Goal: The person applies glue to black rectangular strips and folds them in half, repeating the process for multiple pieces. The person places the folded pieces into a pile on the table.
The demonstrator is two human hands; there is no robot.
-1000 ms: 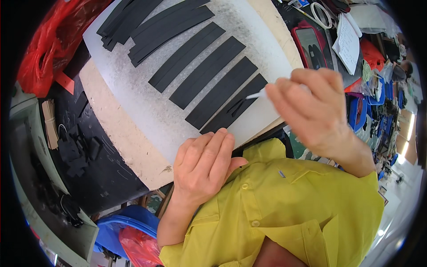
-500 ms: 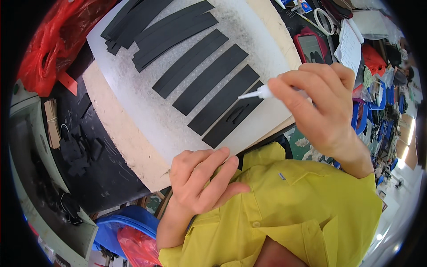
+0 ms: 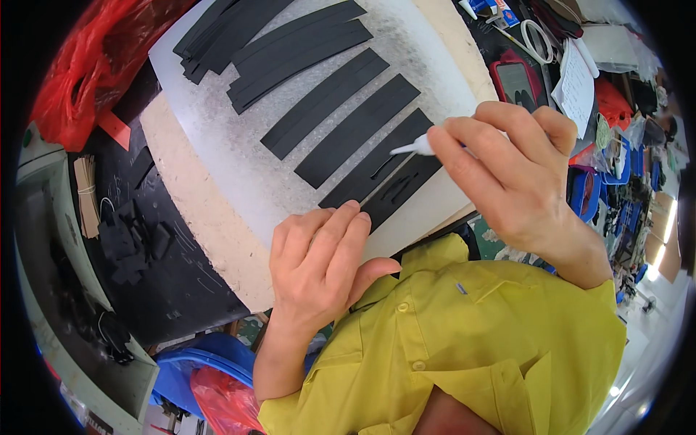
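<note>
Several black flat strips lie side by side on a whitish translucent sheet (image 3: 225, 170). In my right hand (image 3: 511, 174) is a small white glue bottle (image 3: 421, 146), tilted, its thin nozzle pointing left over the second-nearest strip (image 3: 348, 190). A short shiny line of glue shows on that strip below the tip. Wet-looking glue lines also mark the nearest strip (image 3: 381, 212). My left hand (image 3: 315, 264) is open, fingers stretched forward with the tips at the near ends of these two strips and the thumb apart. My right fingers hide most of the bottle.
A pale board (image 3: 188, 174) lies under the sheet on a black table (image 3: 181, 297). More strips are piled at the far left (image 3: 225, 32). Small black pieces (image 3: 130, 243) and a tied tan bundle (image 3: 86, 196) sit left. A phone in a red case (image 3: 516, 83) and papers (image 3: 573, 83) are far right.
The glue nozzle has moved from the nearest strip to the second-nearest, where a new glue line shows. My left hand has moved up onto the strip ends. The sheet and strips appear shifted slightly right.
</note>
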